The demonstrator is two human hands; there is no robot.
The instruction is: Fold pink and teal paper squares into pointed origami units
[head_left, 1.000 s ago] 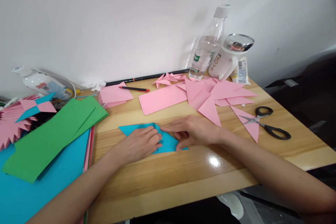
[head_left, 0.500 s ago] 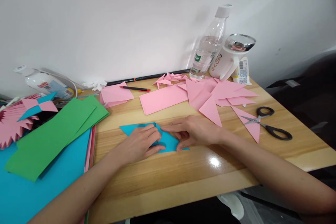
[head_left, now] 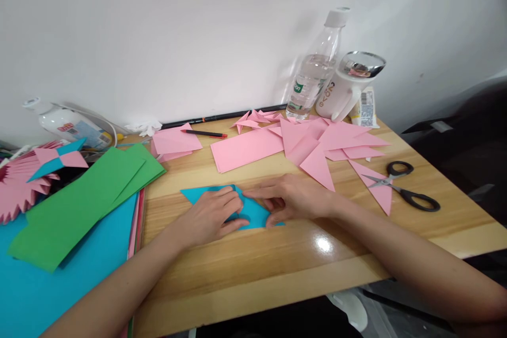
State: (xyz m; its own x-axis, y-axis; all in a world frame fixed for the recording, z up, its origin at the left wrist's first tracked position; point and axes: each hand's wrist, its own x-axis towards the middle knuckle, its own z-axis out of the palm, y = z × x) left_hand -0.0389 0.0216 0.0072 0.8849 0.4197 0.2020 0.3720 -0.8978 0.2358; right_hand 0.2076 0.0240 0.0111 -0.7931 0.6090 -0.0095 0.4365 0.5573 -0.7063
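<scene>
A folded blue paper piece [head_left: 253,213] lies flat on the wooden table [head_left: 277,259], near its middle. My left hand [head_left: 212,215] rests on the paper's left half, fingers bent and pressing down on it. My right hand [head_left: 291,198] lies over the paper's right half, fingers pressed against a fold. Most of the blue paper is hidden under both hands; only its left point and lower right corner show.
Pink paper rectangles and triangles [head_left: 304,145] are spread behind my hands. Scissors [head_left: 407,190] lie to the right. A water bottle [head_left: 312,71], a white mug [head_left: 343,90], a red pencil [head_left: 204,133], green sheets [head_left: 87,195] and blue sheets [head_left: 47,285] stand around.
My left hand's fingers have curled in slightly on the blue paper. My right hand and the paper have barely moved.
</scene>
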